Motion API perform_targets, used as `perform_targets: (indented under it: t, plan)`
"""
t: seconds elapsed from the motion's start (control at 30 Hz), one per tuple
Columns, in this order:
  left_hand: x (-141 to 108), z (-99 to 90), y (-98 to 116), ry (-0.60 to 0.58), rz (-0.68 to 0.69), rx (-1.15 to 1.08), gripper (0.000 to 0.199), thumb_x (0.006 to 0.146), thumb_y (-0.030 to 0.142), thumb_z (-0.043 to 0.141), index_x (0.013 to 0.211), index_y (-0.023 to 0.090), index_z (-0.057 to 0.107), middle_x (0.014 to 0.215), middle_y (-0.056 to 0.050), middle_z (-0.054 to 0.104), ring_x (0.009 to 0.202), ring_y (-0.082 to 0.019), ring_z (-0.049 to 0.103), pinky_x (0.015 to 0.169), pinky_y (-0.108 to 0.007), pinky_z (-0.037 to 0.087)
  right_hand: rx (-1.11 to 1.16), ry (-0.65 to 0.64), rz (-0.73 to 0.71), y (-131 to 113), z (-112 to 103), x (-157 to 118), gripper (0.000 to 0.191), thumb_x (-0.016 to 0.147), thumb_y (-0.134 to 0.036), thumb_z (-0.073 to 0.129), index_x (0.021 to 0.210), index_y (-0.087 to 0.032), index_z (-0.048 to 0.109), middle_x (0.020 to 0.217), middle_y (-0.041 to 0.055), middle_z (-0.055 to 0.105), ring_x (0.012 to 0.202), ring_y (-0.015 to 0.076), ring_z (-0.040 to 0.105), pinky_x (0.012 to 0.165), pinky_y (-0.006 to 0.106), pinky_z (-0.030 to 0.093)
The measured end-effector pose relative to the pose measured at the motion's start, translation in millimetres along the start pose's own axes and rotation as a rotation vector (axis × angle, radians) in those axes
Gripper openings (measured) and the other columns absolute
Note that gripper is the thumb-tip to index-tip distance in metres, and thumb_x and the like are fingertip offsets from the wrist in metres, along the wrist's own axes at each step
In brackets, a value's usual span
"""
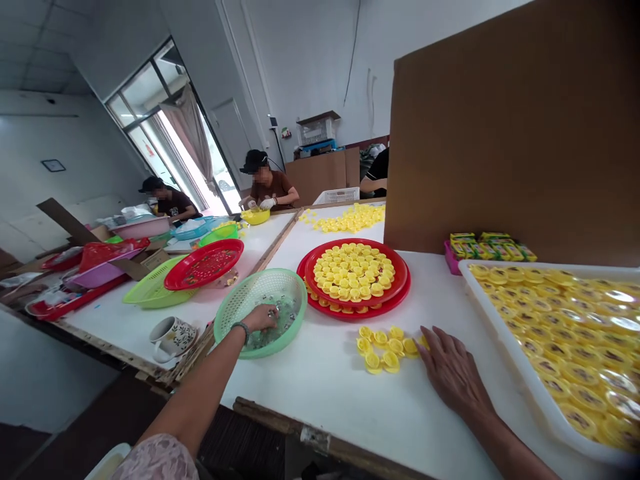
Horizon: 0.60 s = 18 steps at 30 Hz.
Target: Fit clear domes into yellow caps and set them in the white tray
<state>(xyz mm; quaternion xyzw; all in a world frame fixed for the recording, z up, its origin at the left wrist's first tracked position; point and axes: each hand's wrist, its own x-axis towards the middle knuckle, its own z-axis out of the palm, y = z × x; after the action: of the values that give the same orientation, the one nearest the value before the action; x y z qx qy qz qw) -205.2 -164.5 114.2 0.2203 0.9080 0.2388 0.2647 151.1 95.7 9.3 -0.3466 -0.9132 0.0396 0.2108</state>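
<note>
My left hand (261,319) reaches into a pale green perforated basket (235,300) that holds small clear and dark pieces. Its fingers are bent down among the pieces, and whatever they grip is too small to name. On the white table my right hand (453,367) lies palm down with its fingers spread. Its fingertips are beside a yellow cup-shaped piece (410,347) at the edge of a loose group of yellow pieces (380,339). Behind this group, stacked red trays (403,277) carry many more yellow pieces.
A white tray (530,387) of yellow pieces under shiny covers fills the right side. A mug (175,335) stands left of the basket. Cardboard (500,133) rises behind. Two people (273,187) (175,203) sit across the tables; another person's arm (374,183) shows beside the cardboard.
</note>
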Motion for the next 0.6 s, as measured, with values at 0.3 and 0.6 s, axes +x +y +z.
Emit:
perform_targets:
  t: [0.3,0.6]
  plan:
    - [-0.9,-57.2,21.0,0.196,0.145,-0.078,0.011,0.074,0.018,0.063,0.083,0.011,0.061,0.065,0.003,0.056,0.054,-0.010,0.052,0.052,-0.022,0.044,0.042,0.023,0.040,-1.8,-0.8,1.5,0.047,0.093,-0.044,0.026,0.129,-0.019,0.044,0.128,0.0128,0.047,0.114,0.0279,0.042,0.091,0.042,0.040]
    - [-96.1,64.5,108.6,-0.062,0.728,-0.006,0.017,0.073,0.018,0.051,0.085,0.017,0.062,0.086,-0.003,0.062,0.066,-0.014,0.055,0.055,-0.024,0.044,0.275,0.137,0.061,0.6,-12.3,0.2,0.042,0.094,-0.037,0.030,0.127,-0.016,0.046,0.128,0.0143,0.046,0.119,0.0249,0.038,0.099,0.045,0.034]
